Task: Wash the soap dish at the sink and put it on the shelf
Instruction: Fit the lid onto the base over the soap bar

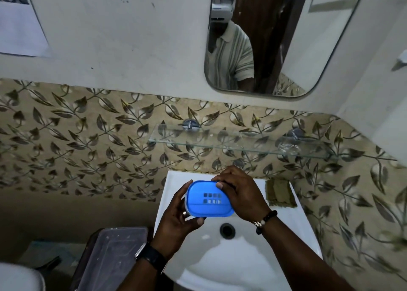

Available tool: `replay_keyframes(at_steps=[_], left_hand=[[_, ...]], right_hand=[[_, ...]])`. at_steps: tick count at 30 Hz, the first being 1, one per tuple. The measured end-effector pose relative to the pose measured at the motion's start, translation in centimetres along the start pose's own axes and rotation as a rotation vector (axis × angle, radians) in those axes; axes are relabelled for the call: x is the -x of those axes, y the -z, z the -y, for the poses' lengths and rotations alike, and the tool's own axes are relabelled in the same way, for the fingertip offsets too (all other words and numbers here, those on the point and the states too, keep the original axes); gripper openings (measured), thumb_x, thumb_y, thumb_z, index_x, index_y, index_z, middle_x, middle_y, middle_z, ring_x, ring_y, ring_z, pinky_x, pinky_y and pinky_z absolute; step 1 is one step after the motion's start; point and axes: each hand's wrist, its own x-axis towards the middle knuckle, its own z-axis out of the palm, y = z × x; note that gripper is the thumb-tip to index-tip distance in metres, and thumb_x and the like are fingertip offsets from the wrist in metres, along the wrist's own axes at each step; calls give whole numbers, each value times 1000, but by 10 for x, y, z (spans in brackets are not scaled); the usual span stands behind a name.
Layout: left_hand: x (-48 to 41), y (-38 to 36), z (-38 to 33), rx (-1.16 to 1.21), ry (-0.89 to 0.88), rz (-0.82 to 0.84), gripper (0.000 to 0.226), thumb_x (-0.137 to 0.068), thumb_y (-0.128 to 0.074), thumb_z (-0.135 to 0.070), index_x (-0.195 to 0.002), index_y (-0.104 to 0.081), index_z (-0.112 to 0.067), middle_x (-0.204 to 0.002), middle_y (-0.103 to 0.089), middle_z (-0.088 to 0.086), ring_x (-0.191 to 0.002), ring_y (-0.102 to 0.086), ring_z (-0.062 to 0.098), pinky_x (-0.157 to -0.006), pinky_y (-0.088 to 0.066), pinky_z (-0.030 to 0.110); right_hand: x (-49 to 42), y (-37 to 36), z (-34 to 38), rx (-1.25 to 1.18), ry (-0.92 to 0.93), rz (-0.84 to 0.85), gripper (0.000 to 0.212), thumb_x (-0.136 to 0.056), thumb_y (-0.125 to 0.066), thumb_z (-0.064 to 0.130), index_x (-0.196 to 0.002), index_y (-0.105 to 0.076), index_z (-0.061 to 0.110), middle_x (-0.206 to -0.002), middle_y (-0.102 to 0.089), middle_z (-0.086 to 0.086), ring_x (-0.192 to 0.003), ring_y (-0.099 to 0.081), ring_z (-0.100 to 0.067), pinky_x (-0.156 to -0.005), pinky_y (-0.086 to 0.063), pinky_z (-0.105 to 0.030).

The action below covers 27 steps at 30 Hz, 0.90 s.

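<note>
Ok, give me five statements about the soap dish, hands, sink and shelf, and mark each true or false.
1. Both hands hold the blue soap dish above the sink. True.
2. The soap dish sits on the glass shelf. False: the shelf carries no soap dish; it is in the hands.
3. A folded cloth lies on the sink's back right rim. True.
4. The left hand wears a beaded bracelet. False: the bracelet is on the right hand's wrist; the left wrist has a watch.
5. A plug closes the drain. False: it looks open.
</note>
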Motion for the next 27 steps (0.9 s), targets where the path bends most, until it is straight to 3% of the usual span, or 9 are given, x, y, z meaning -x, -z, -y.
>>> replay_keyframes(at_steps=[6, 10, 13, 16, 18, 21, 24, 27], left_hand=[[4, -1, -2, 6, -8, 28, 83, -74, -88, -15, -143, -47, -37, -144, -56, -7, -130, -56, 21, -102, -48, 58], [1, -7, -8, 23, -27, -4, 81, -75, -88, -31, -144, -45, -30, -146, -53, 6, -129, -56, 32, -100, -48, 65], [-3, -9, -9, 52, -23, -56, 76, -74, -87, -27, -140, -50, -29, -134, -61, 11, -118, -60, 40, -93, -51, 66], [-8, -6, -10, 75, -42, -62, 74, -74, -84, -18, -139, -50, -31, -120, -68, 11, -108, -64, 38, -85, -58, 52], [-10, -4, -15, 88, -60, -50, 76, -73, -83, -15, -139, -49, -33, -117, -68, 9, -104, -65, 30, -83, -58, 40], [-17, -2, -24, 101, -97, -4, 85, -74, -77, -2, -145, -43, -33, -122, -67, 10, -103, -64, 23, -88, -56, 36], [-26, -3, -37, 17, -161, 46, 81, -74, -68, 9, -141, -50, -32, -126, -65, 6, -109, -63, 20, -89, -54, 30], [-32, -7, -53, -152, -273, 62, 66, -76, -72, -6, -133, -57, -34, -133, -63, -4, -121, -60, 17, -95, -51, 25]], right_hand=[[3, 2, -1, 39, -28, 48, 18, -98, -59, 15, -108, -74, 15, -96, -57, -1, -97, -55, -18, -87, -47, -39], [3, 3, -5, 46, -44, 34, 18, -97, -60, 15, -107, -74, 17, -97, -59, -3, -97, -55, -19, -87, -47, -39], [3, 3, -8, 24, -6, 1, 18, -96, -61, 21, -108, -74, 20, -95, -57, 1, -96, -55, -14, -84, -46, -29], [3, 4, -9, -55, -28, -34, 25, -92, -60, 42, -113, -71, 32, -102, -57, 9, -100, -58, -8, -79, -48, -20], [2, 9, -10, -138, -83, -5, 33, -86, -63, 52, -117, -67, 41, -112, -61, 15, -106, -60, -7, -82, -53, -25], [4, 22, -10, -297, -126, 139, 45, -77, -73, 49, -120, -63, 51, -124, -64, 21, -112, -61, -5, -91, -55, -26], [5, 33, -7, -319, -75, 150, 49, -75, -79, 39, -122, -65, 41, -121, -67, 15, -107, -65, -18, -85, -60, -44], [6, 41, 0, -170, 93, 32, 49, -78, -81, 32, -123, -66, 24, -117, -68, 9, -108, -65, -18, -82, -59, -44]])
